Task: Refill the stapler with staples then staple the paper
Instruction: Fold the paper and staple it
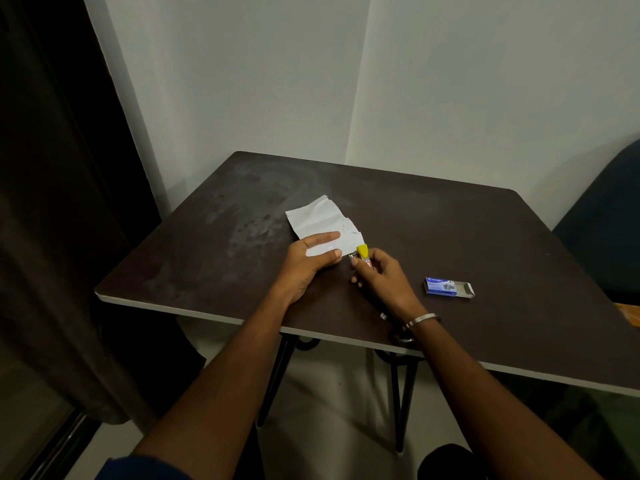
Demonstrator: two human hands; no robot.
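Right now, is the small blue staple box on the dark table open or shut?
Open. The small blue staple box lies flat on the dark table, its pale inner tray slid partly out of the blue sleeve to the right.

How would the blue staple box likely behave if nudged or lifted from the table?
The staple box looks like thin card, so probably light and easily crushed. Its tray is slid partly out, so a push might shift the sleeve, or tipping could spill contents. It lies flat on the table, so it should slide, not roll.
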